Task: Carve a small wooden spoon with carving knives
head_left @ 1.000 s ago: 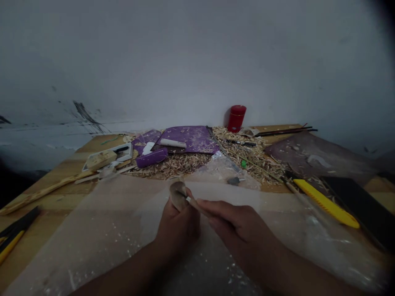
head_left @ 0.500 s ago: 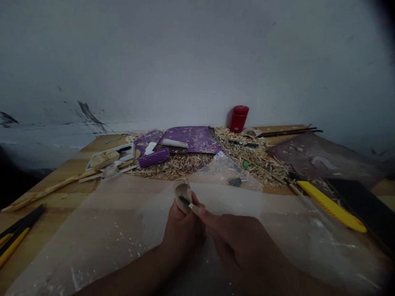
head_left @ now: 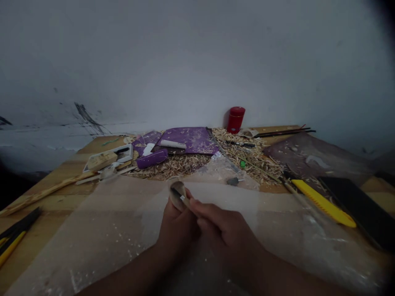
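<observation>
My left hand [head_left: 176, 228] is wrapped round a pale wooden piece [head_left: 174, 191] whose rounded, hollowed end sticks up above the fingers. Its lower part is hidden in the fist, so I cannot tell its full shape. My right hand [head_left: 224, 228] grips a carving knife [head_left: 182, 198] by its light handle, the index finger stretched along it. The knife's dark blade lies against the hollow of the wood. Both hands are close together over a translucent plastic sheet [head_left: 120, 222] on the wooden table [head_left: 70, 164].
Wood shavings [head_left: 179, 166] lie behind the hands, with a purple folder [head_left: 194, 137] and a white tray [head_left: 125, 153]. A red canister [head_left: 236, 120] stands by the wall. On the right lie a yellow-handled tool [head_left: 324, 203] and a dark flat slab [head_left: 354, 209]; black-and-yellow pliers [head_left: 20, 234] lie left.
Both hands have shifted slightly left in view together with the wooden piece and knife. The blade now lies further into the hollow. The whole scene has also moved a little left.
</observation>
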`<state>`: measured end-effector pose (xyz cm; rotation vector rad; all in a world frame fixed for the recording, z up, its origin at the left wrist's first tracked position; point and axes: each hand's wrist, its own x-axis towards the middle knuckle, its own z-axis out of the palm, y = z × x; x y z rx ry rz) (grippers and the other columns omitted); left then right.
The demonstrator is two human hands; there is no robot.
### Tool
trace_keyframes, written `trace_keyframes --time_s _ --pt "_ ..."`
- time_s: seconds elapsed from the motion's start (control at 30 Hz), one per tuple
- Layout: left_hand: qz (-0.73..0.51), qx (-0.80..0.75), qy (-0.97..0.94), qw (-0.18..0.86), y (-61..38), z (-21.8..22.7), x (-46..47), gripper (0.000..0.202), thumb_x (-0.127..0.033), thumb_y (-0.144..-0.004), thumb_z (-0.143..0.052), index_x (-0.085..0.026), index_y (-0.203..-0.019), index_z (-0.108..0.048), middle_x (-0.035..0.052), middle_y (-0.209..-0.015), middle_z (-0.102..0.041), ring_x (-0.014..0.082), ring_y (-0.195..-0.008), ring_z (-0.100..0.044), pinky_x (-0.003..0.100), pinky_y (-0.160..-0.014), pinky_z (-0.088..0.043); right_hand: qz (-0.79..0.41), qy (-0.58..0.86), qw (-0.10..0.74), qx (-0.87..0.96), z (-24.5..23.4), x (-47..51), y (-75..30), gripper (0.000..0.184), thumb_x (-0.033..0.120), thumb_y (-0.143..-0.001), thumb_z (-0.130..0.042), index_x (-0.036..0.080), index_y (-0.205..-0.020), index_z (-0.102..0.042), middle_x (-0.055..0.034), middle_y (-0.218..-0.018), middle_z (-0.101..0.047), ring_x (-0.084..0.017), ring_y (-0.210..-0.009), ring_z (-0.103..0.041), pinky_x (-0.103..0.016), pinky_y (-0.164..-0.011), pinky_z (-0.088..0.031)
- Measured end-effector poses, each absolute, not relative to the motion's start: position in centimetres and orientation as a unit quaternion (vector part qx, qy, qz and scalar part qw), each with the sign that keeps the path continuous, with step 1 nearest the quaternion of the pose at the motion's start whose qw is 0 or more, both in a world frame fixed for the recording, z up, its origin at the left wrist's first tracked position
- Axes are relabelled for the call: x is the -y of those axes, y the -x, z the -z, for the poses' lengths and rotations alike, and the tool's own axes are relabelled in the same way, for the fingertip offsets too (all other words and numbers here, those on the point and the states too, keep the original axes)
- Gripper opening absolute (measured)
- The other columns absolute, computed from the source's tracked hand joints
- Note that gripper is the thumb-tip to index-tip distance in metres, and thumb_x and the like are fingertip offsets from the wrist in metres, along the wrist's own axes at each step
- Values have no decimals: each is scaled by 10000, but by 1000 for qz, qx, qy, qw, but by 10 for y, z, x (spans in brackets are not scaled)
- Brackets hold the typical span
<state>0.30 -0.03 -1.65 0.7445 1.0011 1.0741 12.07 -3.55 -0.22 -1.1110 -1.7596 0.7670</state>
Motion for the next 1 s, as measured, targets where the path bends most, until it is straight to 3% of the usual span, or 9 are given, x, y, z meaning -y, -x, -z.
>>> trace_keyframes --time_s 0.07,0.17,0.4,0.63,0.87,1.0 --pt "-460 -433 -323 705 -1 14 0 300 -300 -688 -648 -240 -779 -369 -112 -419 -414 54 -328 -336 158 -336 -293 -339 448 450 694 -3 33 -130 373 125 -833 -461 229 -1177 -560 -21 -1096 -651 -173 -967 -614 -326 -835 -483" --pt "-439 -405 -335 729 3 13 -2 342 -296 -653 -660 -253 -817 -364 -126 -366 -388 58 -272 -261 153 -267 -247 -341 451 427 706 -13 32 -145 358 133 -841 -484 298 -1141 -589 23 -1020 -682 -162 -906 -639 -293 -775 -514" --pt "-395 -400 -341 753 4 21 -4 378 -334 -607 -685 -246 -777 -359 -127 -330 -390 54 -252 -251 151 -257 -251 -288 453 368 760 -26 38 -156 438 128 -833 -494 374 -1193 -537 60 -1026 -678 -160 -901 -645 -288 -793 -514" --pt "-477 -423 -306 707 -9 25 -1 300 -241 -616 -670 -215 -706 -384 -105 -423 -455 45 -347 -385 148 -367 -279 -227 448 363 785 -5 39 -146 434 106 -811 -443 261 -1207 -533 -2 -929 -704 -195 -834 -665 -331 -751 -533" --pt "-512 -448 -299 669 -9 19 -3 259 -183 -601 -636 -209 -696 -396 -107 -442 -450 40 -360 -362 159 -385 -272 -183 413 417 789 20 38 -127 409 123 -837 -386 197 -1227 -487 -40 -841 -707 -195 -755 -680 -317 -664 -557" --pt "-515 -450 -320 656 -7 22 -6 264 -191 -600 -653 -203 -699 -408 -100 -465 -439 43 -383 -362 167 -395 -274 -185 427 415 782 25 37 -121 421 119 -840 -408 219 -1242 -480 -50 -929 -703 -197 -819 -674 -296 -688 -554"
